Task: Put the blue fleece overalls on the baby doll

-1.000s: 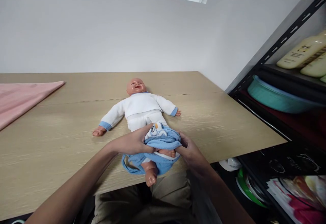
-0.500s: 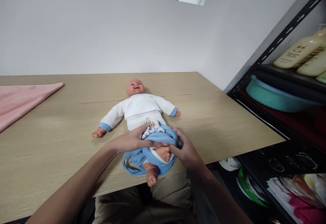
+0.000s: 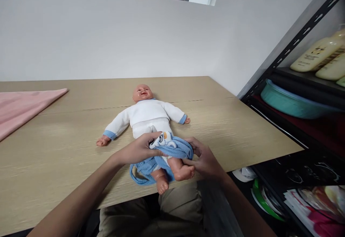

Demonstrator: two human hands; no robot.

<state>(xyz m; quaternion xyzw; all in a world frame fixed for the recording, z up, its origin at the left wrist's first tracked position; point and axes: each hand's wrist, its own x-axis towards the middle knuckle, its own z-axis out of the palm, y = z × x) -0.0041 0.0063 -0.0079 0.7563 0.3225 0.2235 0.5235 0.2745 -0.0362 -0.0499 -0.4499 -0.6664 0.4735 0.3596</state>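
Observation:
A baby doll (image 3: 149, 113) lies on its back on the table, its head away from me and its bare feet toward me. It wears a white top with blue cuffs and white bottoms. Around its lower legs is a bunched blue garment (image 3: 175, 150) with an embroidered character patch. My left hand (image 3: 142, 149) is closed on the garment's left side, thumb over the bunched cloth. My right hand (image 3: 203, 157) grips the garment's right side, thumb beside the doll's foot. Both feet stick out of the cloth. A blue loop of the garment rests on the table.
A pink cloth (image 3: 24, 109) lies on the left of the wooden table (image 3: 67, 172). At the right stands a black shelf rack (image 3: 293, 45) with lotion bottles (image 3: 314, 55) and a teal basin (image 3: 296, 102). The white wall (image 3: 113, 39) rises behind the table.
The doll's right-hand foot has come further out of the blue garment, toward me and to the right. The cloth is bunched higher around the leg, and my right hand has shifted slightly right.

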